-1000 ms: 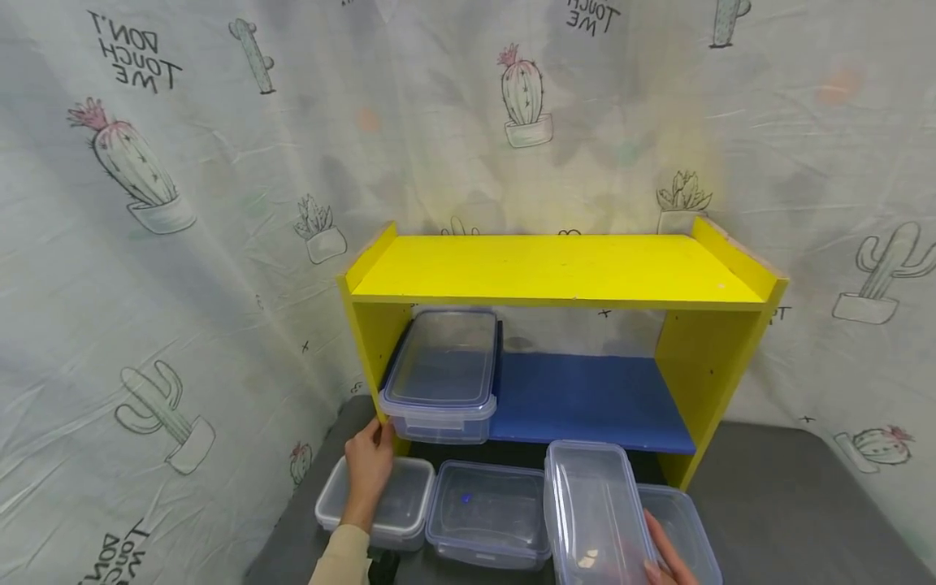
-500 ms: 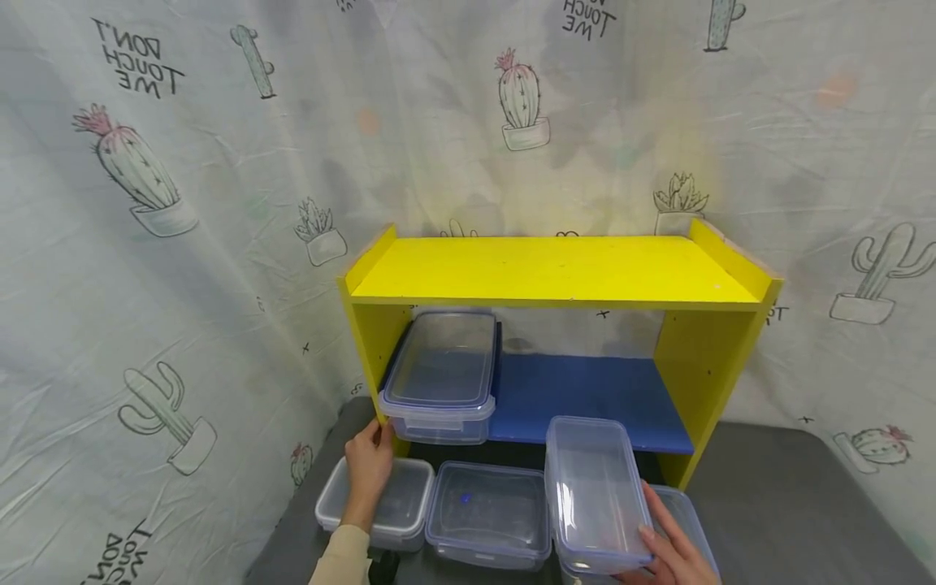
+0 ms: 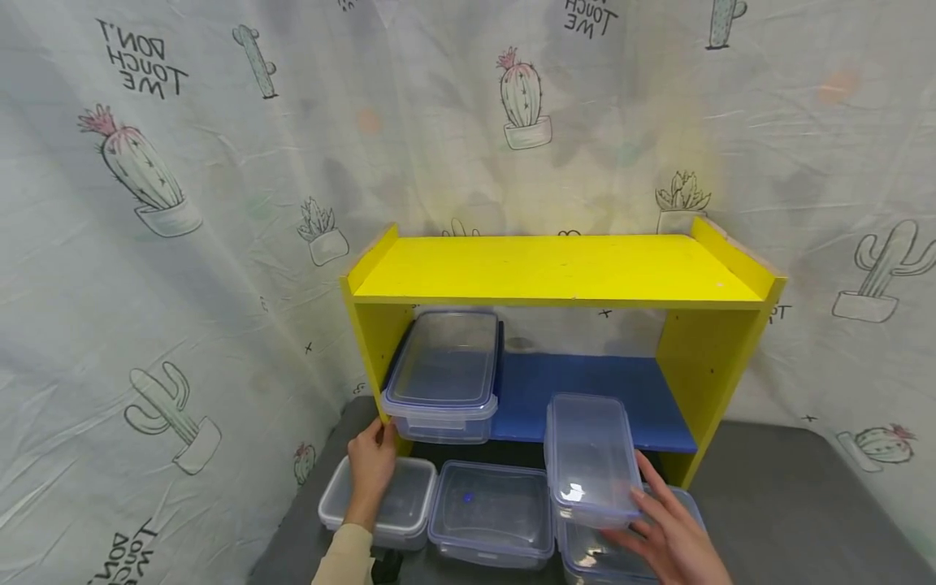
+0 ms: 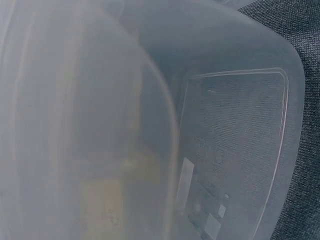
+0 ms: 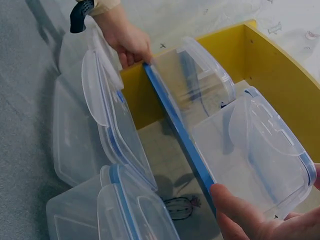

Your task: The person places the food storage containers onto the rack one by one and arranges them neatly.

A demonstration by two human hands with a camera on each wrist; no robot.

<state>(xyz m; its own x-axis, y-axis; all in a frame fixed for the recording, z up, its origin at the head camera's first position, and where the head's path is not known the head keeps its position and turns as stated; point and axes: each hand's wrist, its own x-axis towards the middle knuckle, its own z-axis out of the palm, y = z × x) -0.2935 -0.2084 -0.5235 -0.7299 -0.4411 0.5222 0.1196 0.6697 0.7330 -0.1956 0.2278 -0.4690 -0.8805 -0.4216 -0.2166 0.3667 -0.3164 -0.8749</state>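
Observation:
My right hand (image 3: 676,524) holds a clear food container (image 3: 588,455) with a blue-rimmed lid, gripping its near right part. In the head view this container overlaps the front edge of the blue shelf board (image 3: 585,378). From the right wrist view, the thumb (image 5: 235,205) lies along the board's blue front edge, with the container (image 5: 275,150) beside it. My left hand (image 3: 371,463) grips the front edge of the yellow shelf unit's left side (image 3: 366,345). Just above those fingers, another lidded container (image 3: 442,366) rests at the board's left end.
Below the board, several lidded containers stand in a row on the dark grey surface (image 3: 775,487): a white-rimmed one (image 3: 409,496) at left, a blue-rimmed one (image 3: 490,512) in the middle, another (image 3: 600,561) under the held one. A cactus-print curtain (image 3: 453,122) hangs behind.
My right hand has lifted the held container forward and up, from over the row of containers to the blue board's front edge. The left hand keeps its grip on the shelf unit.

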